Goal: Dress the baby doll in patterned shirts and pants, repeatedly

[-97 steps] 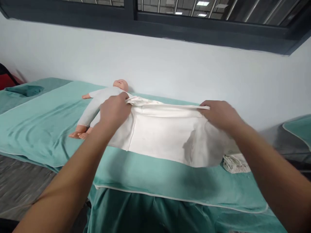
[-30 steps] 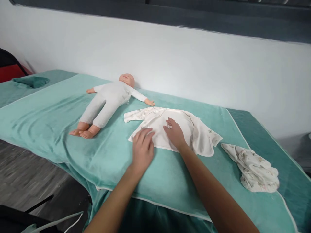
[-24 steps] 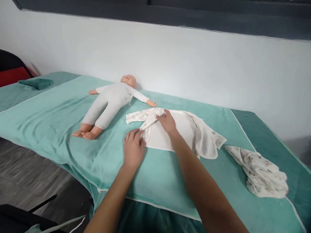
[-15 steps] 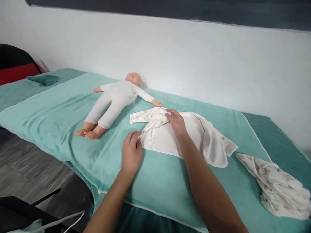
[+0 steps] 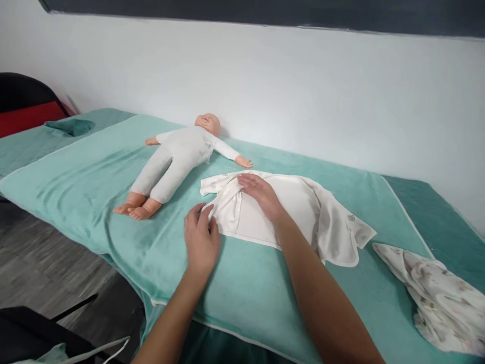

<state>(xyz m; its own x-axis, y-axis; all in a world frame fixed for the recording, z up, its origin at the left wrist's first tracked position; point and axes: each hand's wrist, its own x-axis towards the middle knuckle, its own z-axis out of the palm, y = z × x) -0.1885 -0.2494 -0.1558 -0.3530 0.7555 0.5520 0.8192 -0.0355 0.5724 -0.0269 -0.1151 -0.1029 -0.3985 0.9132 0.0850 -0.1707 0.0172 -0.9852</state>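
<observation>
A white baby jacket (image 5: pixel 291 202) with small printed motifs lies spread open, inside up, on the green cover. My right hand (image 5: pixel 261 194) rests flat on its left part, fingers stretched out over the folded-back front panel. At the jacket's left edge is my left hand (image 5: pixel 200 237), fingers bent but apart, fingertips touching the fabric's border. One short sleeve (image 5: pixel 212 184) points left toward the doll; the other (image 5: pixel 358 230) lies at the right. A baby doll (image 5: pixel 185 149) in a white bodysuit lies on its back, its near hand just beyond the jacket.
A crumpled printed cloth (image 5: pixel 443 298) lies at the right of the green cover (image 5: pixel 242 288). Against the back runs a white wall (image 5: pixel 303 96). A black and red chair (image 5: pixel 30 108) stands far left, and a dark object (image 5: pixel 34 333) with a cable is at lower left.
My right hand has slid left across the jacket and flattened. The left front panel is now turned outward and smoother, showing its plain inside. My left hand has shifted slightly left, its fingers loosened.
</observation>
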